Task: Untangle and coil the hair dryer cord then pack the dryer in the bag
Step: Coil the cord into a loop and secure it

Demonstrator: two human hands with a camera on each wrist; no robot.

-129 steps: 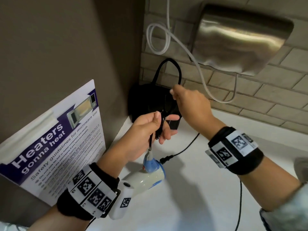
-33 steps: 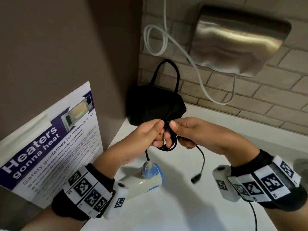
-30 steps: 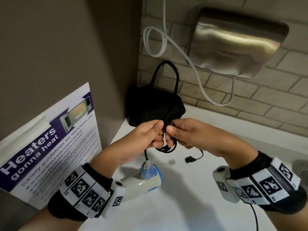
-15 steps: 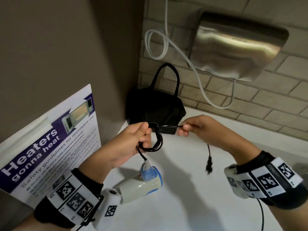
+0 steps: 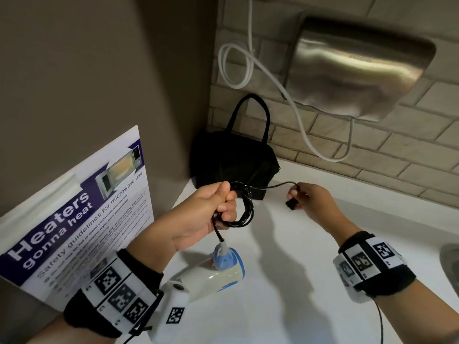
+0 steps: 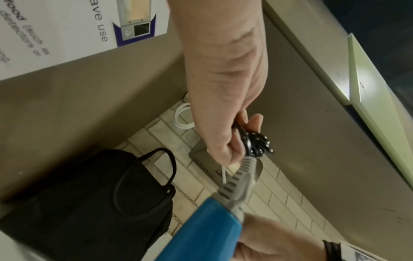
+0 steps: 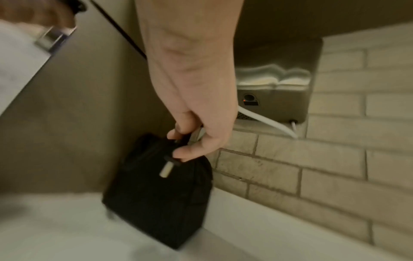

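A white and blue hair dryer [image 5: 216, 274] lies on the white counter [image 5: 285, 281] below my left hand [image 5: 211, 209]. That hand grips a small coil of the black cord [image 5: 244, 209], seen bunched at the fingers in the left wrist view [image 6: 257, 143]. From the coil a short stretch of cord runs right to my right hand [image 5: 308, 197], which pinches the plug [image 5: 291, 203]; its metal pin [image 7: 166, 169] shows in the right wrist view. The black bag [image 5: 231, 160] with looped handles stands in the corner behind both hands, its top closed.
A steel hand dryer [image 5: 360, 68] hangs on the brick wall above, with a white looped cable [image 5: 238, 65] beside it. A microwave safety poster [image 5: 74, 214] leans on the left wall. A sink edge [image 5: 450, 259] shows at the far right.
My right hand has drawn away from the left and slid along the cord to its end, now holding the plug that hung loose before. The coil stays in my left hand.
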